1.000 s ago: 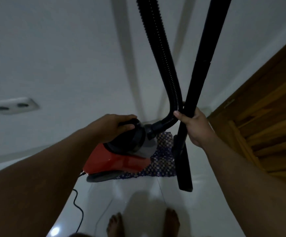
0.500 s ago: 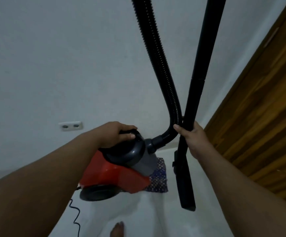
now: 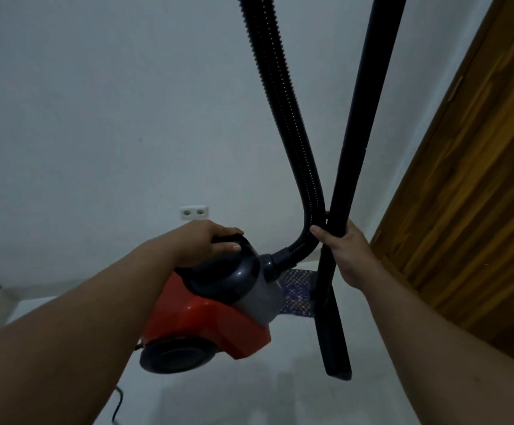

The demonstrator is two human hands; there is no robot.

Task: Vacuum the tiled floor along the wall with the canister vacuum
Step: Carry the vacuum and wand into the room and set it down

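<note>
Wall socket (image 3: 194, 212) now higher, canister vacuum (image 3: 209, 314) lifted nearer me. My left hand (image 3: 209, 240) wraps its handle for carrying; right hand (image 3: 343, 246) clamps wand (image 3: 360, 148) beside hose (image 3: 283, 118), nozzle off floor.

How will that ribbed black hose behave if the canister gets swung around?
The hose is corrugated and bends sharply near the canister, so it is probably floppy and would sway. The right hand pins it against the rigid wand, which likely limits swinging.

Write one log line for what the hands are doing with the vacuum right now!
left hand: grips vacuum handle, carried | right hand: holds tube upright | hose: attached | floor: nozzle not touching
</note>
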